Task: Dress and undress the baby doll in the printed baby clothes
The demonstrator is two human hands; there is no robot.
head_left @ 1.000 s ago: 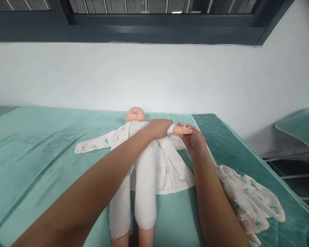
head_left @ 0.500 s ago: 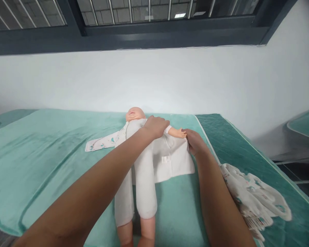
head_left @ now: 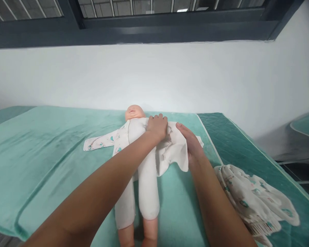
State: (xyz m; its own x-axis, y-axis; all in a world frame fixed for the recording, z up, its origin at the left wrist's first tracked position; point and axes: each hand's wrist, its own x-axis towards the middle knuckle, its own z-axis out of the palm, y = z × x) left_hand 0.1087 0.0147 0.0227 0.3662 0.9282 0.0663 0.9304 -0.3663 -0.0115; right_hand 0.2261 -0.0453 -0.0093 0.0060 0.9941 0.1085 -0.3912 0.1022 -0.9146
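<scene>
A white wall (head_left: 154, 79) crosses the middle of the frame; below it a pale green cover (head_left: 41, 164) spreads over the left and centre; a dark window frame (head_left: 149, 32) with bars behind it runs along the top; a darker green cover (head_left: 247, 147) fills part of the right side.

The doll (head_left: 148, 195) lies on its back at the centre of the frame, head near the wall and lower legs toward the bottom edge; it wears white clothes; a printed garment (head_left: 257, 199) lies crumpled at lower right, beside the right forearm; a printed shirt (head_left: 121, 137) with a white inside lies open about the doll, one sleeve stretched out to the left, its right part gathered and folded over between the two hands.

The right hand (head_left: 193, 145), right of centre, touches the edge of that gathered cloth, fingers pointing up and left; whether they pinch it cannot be told; the left hand (head_left: 157, 126) lies over the doll's shoulder area, just above centre, fingers bent and slightly apart; what is under them is hidden.
</scene>
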